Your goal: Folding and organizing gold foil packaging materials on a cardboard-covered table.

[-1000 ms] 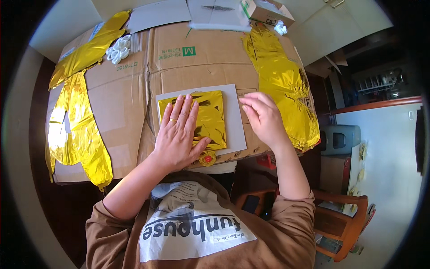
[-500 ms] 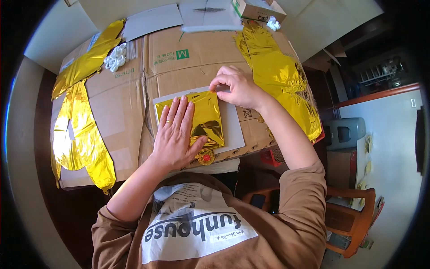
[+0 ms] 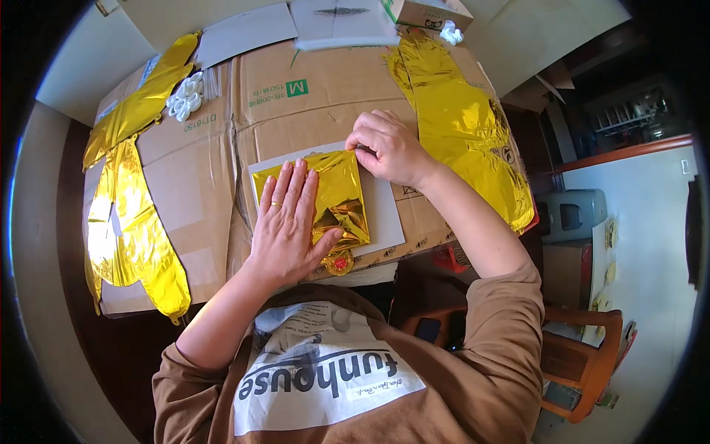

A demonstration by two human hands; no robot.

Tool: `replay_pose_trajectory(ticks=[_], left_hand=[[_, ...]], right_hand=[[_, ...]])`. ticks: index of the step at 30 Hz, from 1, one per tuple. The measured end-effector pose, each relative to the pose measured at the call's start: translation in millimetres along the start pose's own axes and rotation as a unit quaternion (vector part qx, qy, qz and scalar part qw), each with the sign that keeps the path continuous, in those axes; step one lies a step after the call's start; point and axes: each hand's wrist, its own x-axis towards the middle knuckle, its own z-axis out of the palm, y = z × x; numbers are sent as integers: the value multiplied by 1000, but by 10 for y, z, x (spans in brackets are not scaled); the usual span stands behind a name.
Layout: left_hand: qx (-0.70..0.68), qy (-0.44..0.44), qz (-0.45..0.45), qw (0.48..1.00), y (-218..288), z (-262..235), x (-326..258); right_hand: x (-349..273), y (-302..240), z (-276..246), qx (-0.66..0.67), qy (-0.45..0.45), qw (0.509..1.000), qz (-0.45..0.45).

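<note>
A shiny gold foil balloon (image 3: 336, 185), folded into a square, lies over a light grey card (image 3: 386, 214) near the front edge of the cardboard. Flat across the left part of the foil rests my left hand (image 3: 285, 226), fingers stretched out and thumb apart. At the far right corner of the square, my right hand (image 3: 388, 148) has its fingers curled, with thumb and forefinger pinching the foil. A round gold and red piece (image 3: 339, 263) sticks out below the near edge, close to my left thumb.
Flattened brown cardboard (image 3: 296, 122) covers the table. Unfolded gold foil balloons lie at the left (image 3: 148, 237) and right (image 3: 462, 122). White rings (image 3: 185, 96), a white sheet (image 3: 248, 33) and an open box (image 3: 429, 11) sit at the back. A wooden chair (image 3: 584, 362) stands at right.
My right hand has turned slightly, its fingers curled closer together at the foil's corner. My left hand stays flat in place. The whole view has shifted a little.
</note>
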Motion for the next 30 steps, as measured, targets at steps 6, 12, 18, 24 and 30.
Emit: replay_pose_trajectory(ticks=[6,12,18,24,30], left_hand=[[7,-2,0,1000,-6,8,-1],[4,-6,-6,1000,-5,10,1],[3,-4,-5,1000,-7,7,2],[6,-5,-7,1000,2,1,3],[8,-2,-5,1000,2,6,2]], right_hand=[[0,-17,2,-10,-7,1000,14],[49,-34,-48,19,-30,999,6],[97,-51,-55,47,-55,997,32],[163,-134,-92,130,-84,982,112],[219,-184,-132,203,-142,942,225]])
